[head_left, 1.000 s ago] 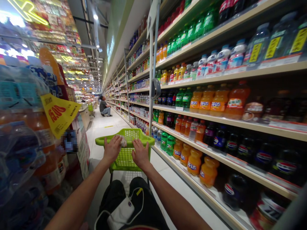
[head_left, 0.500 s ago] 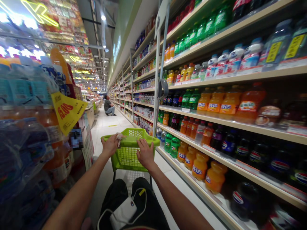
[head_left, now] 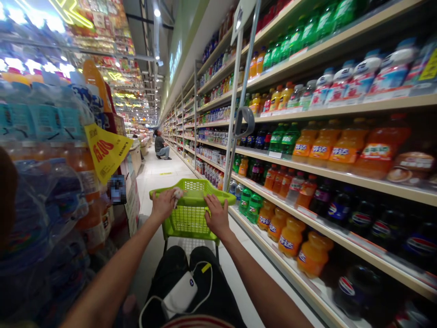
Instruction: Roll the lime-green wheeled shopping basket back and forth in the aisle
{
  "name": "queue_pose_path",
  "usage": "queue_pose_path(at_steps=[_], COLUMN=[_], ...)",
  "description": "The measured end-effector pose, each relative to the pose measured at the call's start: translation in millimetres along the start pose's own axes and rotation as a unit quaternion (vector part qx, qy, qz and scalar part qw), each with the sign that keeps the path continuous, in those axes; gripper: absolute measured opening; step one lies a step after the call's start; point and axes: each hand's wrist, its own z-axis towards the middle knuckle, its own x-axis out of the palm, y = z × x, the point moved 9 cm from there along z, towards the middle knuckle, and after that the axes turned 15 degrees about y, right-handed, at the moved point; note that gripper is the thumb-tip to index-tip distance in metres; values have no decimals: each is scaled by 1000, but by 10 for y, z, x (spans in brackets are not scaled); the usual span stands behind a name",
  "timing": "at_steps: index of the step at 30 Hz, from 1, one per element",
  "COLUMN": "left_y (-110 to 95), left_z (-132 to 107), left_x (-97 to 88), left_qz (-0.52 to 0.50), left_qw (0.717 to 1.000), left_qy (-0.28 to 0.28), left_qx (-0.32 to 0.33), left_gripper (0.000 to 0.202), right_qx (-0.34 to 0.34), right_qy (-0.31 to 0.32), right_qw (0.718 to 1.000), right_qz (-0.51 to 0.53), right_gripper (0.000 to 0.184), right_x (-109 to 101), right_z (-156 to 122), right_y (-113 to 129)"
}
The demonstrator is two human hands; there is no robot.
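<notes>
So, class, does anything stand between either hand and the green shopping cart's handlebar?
Nothing visible separates the right hand from the green handlebar. At the left hand, a crumpled whitish wad shows on its inner side, by the bar; whether it reaches underneath the hand is hidden.

The left hand (head_left: pixel 163 204) partly hides a pale wad (head_left: pixel 178 194); at lower right, a blurred package (head_left: pixel 411 317) is cut off.
</notes>
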Motion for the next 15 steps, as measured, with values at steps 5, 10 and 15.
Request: queue_pose_path(at_steps=[5,10,15], left_y=[153,550,886], left_z=[-95,-139,-226], left_x=[-88,-232,-279], left_qz=[10,-3,-48], left_qw=[1000,996,988], left_qy=[-19,-45,-69], left_qx=[-2,-73,-131], left_gripper=[34,34,34], right_qx=[-13,-21,-5], right_qy=[4,9,8], right_qw=[1000,1000,1000], right_qz=[5,9,20], right_gripper=[50,50,50], right_x=[12,53,70], right_z=[3,45,58], right_y=[80,131,119])
